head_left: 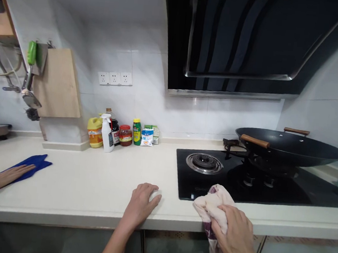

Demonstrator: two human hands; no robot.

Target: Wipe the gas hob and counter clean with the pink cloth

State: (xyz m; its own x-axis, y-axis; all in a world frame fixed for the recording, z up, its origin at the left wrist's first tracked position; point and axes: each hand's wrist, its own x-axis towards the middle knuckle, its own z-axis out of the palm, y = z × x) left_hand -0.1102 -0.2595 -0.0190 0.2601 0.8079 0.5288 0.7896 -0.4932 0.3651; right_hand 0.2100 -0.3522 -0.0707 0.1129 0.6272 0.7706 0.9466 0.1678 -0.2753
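Note:
My right hand (234, 234) grips a pale pink cloth (216, 206) with purple patches. The cloth lies over the counter's front edge and the front left part of the black gas stove (207, 187), and some of it hangs down the front. My left hand (142, 202) rests on the white countertop (113, 193), thumb apart from the fingers and nothing in it. Left of the stove's front corner, it is well clear of the cloth.
A co-worker's hand (15, 175) presses a blue cloth (36, 165) on the counter at left. A spray bottle (107, 134), a jar (125, 135) and other containers line the wall. A large wok (290, 149) sits on the right burner, under a range hood (234, 45).

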